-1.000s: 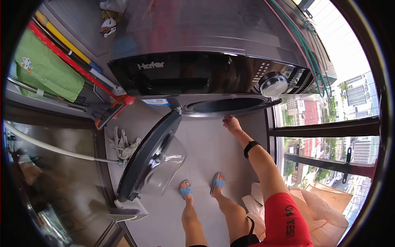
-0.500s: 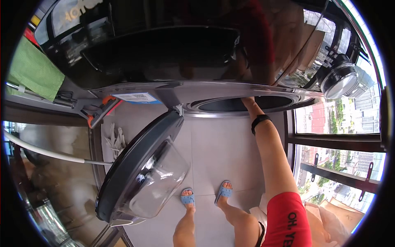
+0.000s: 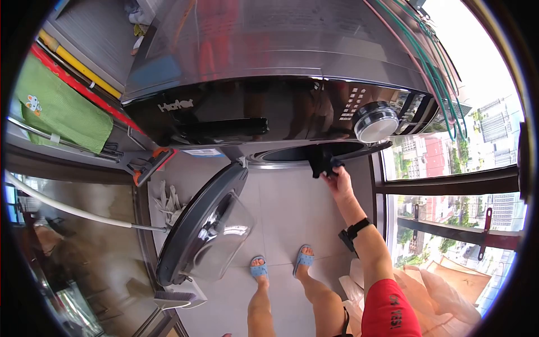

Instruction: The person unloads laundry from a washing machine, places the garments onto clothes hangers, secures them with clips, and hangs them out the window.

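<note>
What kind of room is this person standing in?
Probably a laundry corner on an enclosed balcony: there's a washing machine with its round door open, a mop behind the door, and big windows with a view from high up.

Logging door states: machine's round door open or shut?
Open: the round door stands swung out from the uncovered opening, where the right hand holds black cloth.
</note>
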